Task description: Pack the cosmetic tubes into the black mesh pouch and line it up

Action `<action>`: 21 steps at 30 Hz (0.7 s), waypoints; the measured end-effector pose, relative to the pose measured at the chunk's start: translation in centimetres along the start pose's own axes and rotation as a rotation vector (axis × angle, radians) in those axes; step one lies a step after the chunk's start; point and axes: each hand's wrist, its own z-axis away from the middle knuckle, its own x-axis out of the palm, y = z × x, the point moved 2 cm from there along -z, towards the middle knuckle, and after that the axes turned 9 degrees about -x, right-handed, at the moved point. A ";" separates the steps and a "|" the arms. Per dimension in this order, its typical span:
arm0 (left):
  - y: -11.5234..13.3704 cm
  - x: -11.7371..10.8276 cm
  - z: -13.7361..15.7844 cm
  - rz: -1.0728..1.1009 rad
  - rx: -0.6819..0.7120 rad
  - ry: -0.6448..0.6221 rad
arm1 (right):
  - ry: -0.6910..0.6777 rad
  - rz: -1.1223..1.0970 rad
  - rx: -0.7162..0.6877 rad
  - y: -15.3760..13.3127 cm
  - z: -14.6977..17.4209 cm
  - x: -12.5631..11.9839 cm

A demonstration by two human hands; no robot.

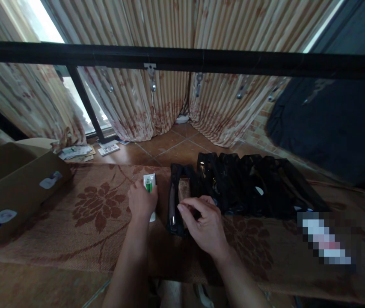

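My left hand is closed around a white tube with a green label, which lies upright along the cloth and is partly covered by my fingers. To its right, a black see-through pouch lies open, with a brownish strip showing in its middle. Over that pouch is my right hand, thumb and forefinger pinched together at the pouch's opening edge. The tips are small and dim in the view. Farther right, several similar black pouches lie side by side in a row, some with shiny items inside.
An open cardboard box stands at the left. A patterned brown cloth covers the surface under my hands. A dark metal bar with hanging clips crosses ahead, before curtains. Papers lie behind the box; a blurred item lies right.
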 end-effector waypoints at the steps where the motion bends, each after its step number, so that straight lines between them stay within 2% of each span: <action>1: -0.2 0.1 0.0 -0.101 -0.018 -0.051 | 0.000 -0.004 0.001 0.0 0.0 0.0; 5: -0.5 0.7 0.3 -0.335 -0.074 -0.251 | 0.009 -0.023 0.004 0.0 -0.1 0.0; 8: -0.5 0.8 0.0 -0.330 -0.110 -0.290 | 0.011 -0.033 0.004 0.0 -0.1 0.1; 13: -1.2 0.9 -1.3 -0.106 -0.189 -0.281 | 0.012 -0.031 -0.002 0.0 -0.1 0.1; 18: -1.0 0.8 -1.9 0.144 -0.137 -0.286 | 0.036 -0.036 -0.016 0.1 0.0 0.2; 21: -0.3 0.5 -1.4 0.347 -0.130 -0.276 | 0.098 -0.053 -0.036 0.1 0.0 0.2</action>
